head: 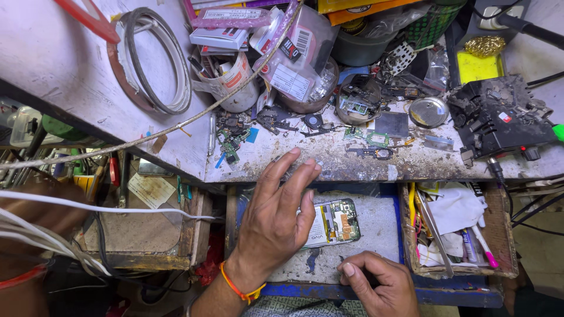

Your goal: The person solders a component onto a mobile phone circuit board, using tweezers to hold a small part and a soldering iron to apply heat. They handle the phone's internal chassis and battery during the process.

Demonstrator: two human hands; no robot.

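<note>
A: Where's the opened phone [333, 222]?

B: On the worn grey work surface [376, 235], partly under the left hand [275, 218], whose fingers [294, 179] are spread wide and flat, tips reaching the bench edge [352, 167].

A: And the right hand [376, 285]?

B: Curled loosely below the phone; it may pinch a thin tool, but I cannot tell.

A: How would it handle?

B: Light, stiff, fragile I'd judge: bare circuit board exposed. Grip the long side edges, never the board.

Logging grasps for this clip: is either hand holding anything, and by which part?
Left hand lies open, fingers spread, over the opened phone with exposed green circuit board, gripping nothing. Right hand is curled; whether it holds anything cannot be told.
</note>
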